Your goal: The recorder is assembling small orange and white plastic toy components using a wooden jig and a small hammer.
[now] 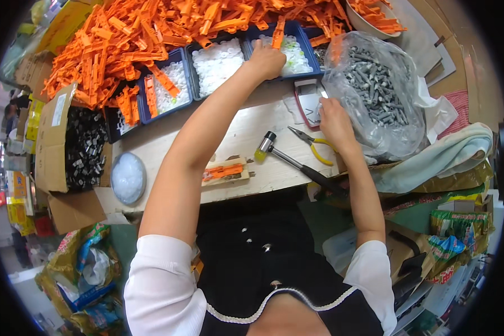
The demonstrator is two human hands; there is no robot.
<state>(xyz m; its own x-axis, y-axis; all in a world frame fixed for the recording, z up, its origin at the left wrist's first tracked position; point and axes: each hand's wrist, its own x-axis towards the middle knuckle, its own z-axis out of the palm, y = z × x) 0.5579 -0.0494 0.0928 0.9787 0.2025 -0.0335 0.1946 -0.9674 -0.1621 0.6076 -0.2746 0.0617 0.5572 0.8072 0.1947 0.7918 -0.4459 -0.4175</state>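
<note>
My left hand reaches over the near edge of a blue bin of small white parts, some yellowish-green. An orange plastic piece stands just beyond its fingers, which are partly hidden, so their grip is unclear. My right hand is at the right side of a small red-rimmed tray, its fingers closed together; anything between them is too small to make out. Nearer me on the white bench lie a hammer, yellow-handled pliers and an orange part in a pale wooden holder.
A heap of orange pieces covers the far side, behind more bins, one of white rings. At right sits a clear bag of grey plugs by a towel. Left are a carton of black parts and a round dish.
</note>
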